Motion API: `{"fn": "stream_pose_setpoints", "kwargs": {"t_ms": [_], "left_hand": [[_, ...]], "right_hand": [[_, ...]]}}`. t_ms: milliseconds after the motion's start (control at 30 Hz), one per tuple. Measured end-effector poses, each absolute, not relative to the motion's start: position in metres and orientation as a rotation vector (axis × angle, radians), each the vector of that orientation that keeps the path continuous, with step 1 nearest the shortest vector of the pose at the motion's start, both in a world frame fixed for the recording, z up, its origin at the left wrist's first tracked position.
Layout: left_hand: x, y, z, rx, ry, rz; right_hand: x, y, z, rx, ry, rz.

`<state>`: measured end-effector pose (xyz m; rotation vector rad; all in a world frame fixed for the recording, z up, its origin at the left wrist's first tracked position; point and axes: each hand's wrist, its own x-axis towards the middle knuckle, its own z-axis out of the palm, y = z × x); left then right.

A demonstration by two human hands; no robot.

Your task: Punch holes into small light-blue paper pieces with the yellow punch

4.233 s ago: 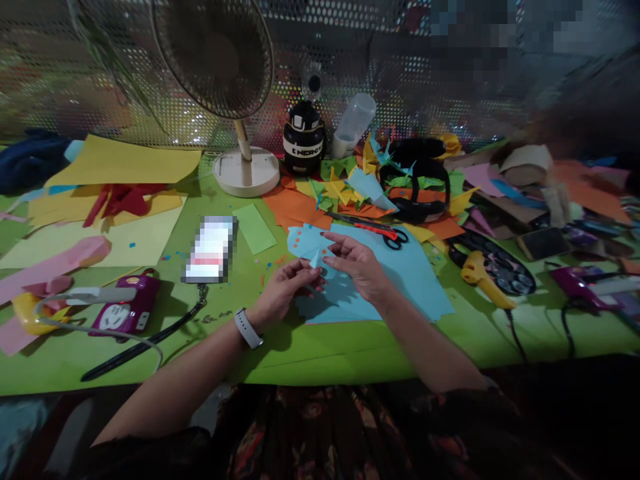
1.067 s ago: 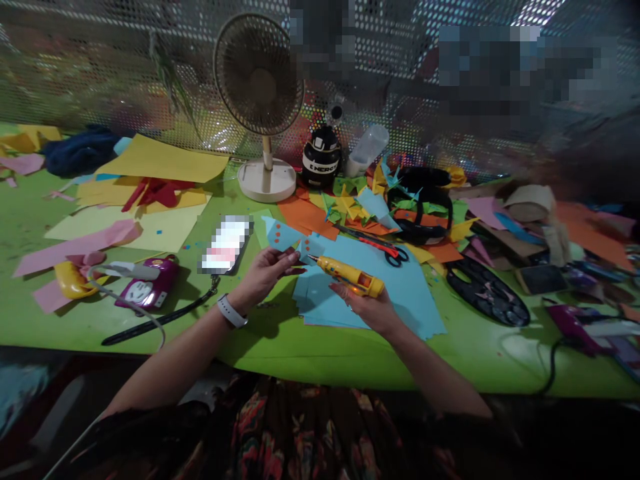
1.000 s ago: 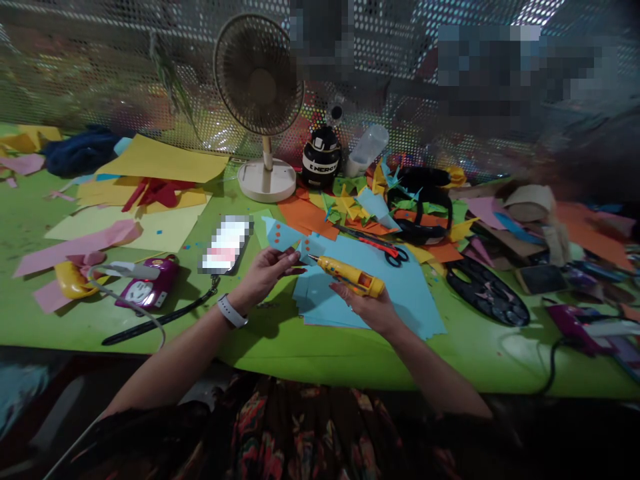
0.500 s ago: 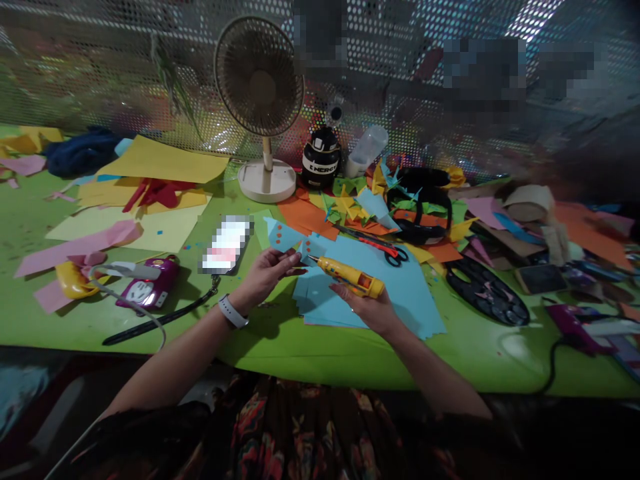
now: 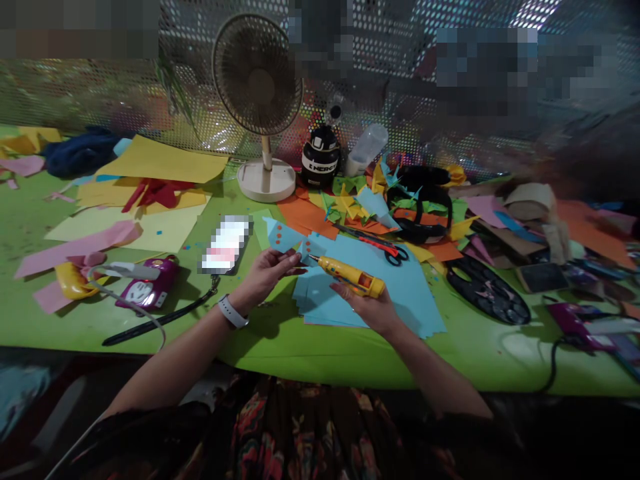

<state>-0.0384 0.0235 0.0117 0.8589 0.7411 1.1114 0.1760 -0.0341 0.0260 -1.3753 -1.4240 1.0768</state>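
Observation:
Between the fingertips of my left hand (image 5: 270,272) is a light blue paper piece (image 5: 284,235) with rows of orange dots; the fingers cover part of it. My right hand (image 5: 367,308) is wrapped round a yellow pen-shaped glue gun (image 5: 350,275). Its dark narrow tip points left, close to the left fingertips and the dotted paper; whether it touches cannot be made out. Below both hands and to the right lies a stack of light blue paper sheets (image 5: 405,293). Scissors (image 5: 395,255) with red and black handles rest on its upper edge.
A white fan (image 5: 267,180) and a black bottle (image 5: 321,160) stand at the back. Left are a phone (image 5: 227,247) with a strap, a purple power strip (image 5: 150,283) and yellow paper (image 5: 165,160). A black palette-shaped tray (image 5: 487,293) lies right, near paper scraps.

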Motion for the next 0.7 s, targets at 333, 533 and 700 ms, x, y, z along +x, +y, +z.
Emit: {"fn": "stream_pose_setpoints", "kwargs": {"t_ms": [333,533,700], "left_hand": [[-0.0376,0.0234,0.0135,0.842,0.747,1.114],[-0.0377,0.0229,0.0130,0.849,0.756,1.118],[-0.0381,0.0229,0.0114,0.871,0.776,1.115]], "right_hand": [[0.1769,-0.0349,0.0253,-1.396,-1.442,1.084],[0.1771,-0.0345,0.0252,-1.397,-1.453,1.060],[0.1763,-0.0339,0.0225,-1.369,-1.460,1.067]]}}
